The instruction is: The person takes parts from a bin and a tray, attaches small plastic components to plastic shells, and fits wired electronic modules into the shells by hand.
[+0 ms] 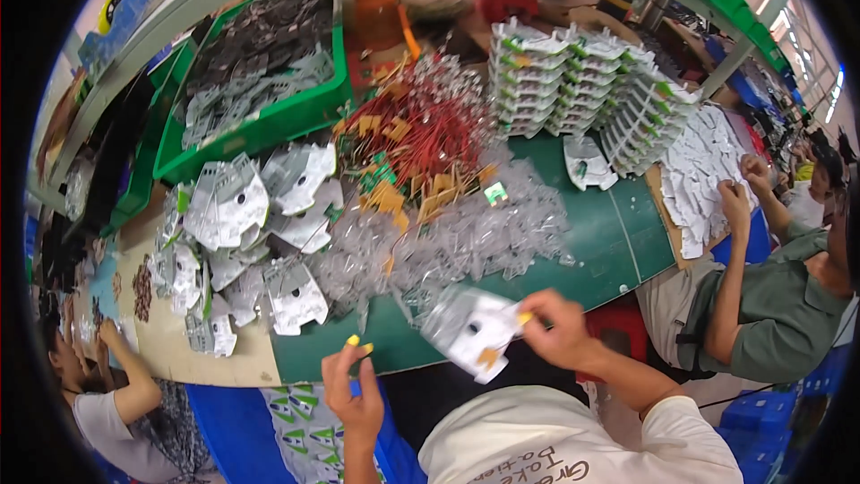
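Partly blurred, right hand (560, 332) pinches a white card (475, 333); left hand (352, 394) grip loosely spread

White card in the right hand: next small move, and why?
Probably bring the left hand across to the white card. The right hand pinches it alone by one edge above the green table, while the left hangs apart, seemingly empty, fingertips pinched.

Wearer: cream short-sleeved tee w/ dark lettering on front, bare forearms, fingers (354, 341) w/ yellow-painted nails.
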Tool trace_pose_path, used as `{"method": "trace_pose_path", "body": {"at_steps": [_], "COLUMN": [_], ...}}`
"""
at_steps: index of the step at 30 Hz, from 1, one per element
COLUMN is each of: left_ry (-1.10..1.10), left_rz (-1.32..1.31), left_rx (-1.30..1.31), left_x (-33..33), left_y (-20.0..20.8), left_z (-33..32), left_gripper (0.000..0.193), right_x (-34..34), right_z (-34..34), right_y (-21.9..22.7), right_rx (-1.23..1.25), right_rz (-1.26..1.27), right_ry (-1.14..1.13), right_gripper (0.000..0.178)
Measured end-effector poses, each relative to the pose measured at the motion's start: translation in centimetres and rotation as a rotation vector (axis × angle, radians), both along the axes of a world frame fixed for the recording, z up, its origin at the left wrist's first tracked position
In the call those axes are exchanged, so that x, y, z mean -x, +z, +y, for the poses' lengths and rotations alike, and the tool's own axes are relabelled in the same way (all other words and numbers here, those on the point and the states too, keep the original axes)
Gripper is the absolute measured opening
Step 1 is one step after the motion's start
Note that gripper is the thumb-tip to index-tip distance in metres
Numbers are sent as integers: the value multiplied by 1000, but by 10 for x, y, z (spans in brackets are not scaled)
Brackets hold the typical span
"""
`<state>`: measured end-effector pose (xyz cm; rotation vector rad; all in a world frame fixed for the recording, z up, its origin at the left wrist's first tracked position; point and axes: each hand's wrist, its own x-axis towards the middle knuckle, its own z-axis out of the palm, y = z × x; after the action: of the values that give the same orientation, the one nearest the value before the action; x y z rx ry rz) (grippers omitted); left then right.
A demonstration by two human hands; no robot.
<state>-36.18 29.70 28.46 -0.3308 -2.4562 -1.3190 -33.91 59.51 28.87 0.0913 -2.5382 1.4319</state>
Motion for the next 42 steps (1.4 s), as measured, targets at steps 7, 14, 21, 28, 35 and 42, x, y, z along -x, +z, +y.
{"method": "trace_pose_path", "body": {"at_steps": [7,14,21,28,35,42], "left_ry": [-31,11,37,104,85,129], "left_rz": [-124,-172,-79,-40,76,96], "left_rx": [-53,-35,-34,-59,-170,-185], "left_x": [12,15,22,18,16,10], "left_y": [-17,-28,-28,-28,-40,-37], "left_z": [13,12,20,11,16,11], "left_gripper": [37,30,25,20,18,18], "right_x": [62,107,105,121,143,126], "right_z": [167,205,156,-21,-72,-87], "right_y": [0,-31,-15,56,52,76], "right_rx": [143,225,88,-123,-595,-424], "right_rz": [138,132,253,357,430,384], "right_ry": [-554,-673,-621,198,296,365], "right_gripper": [9,13,19,21,24,14]}}
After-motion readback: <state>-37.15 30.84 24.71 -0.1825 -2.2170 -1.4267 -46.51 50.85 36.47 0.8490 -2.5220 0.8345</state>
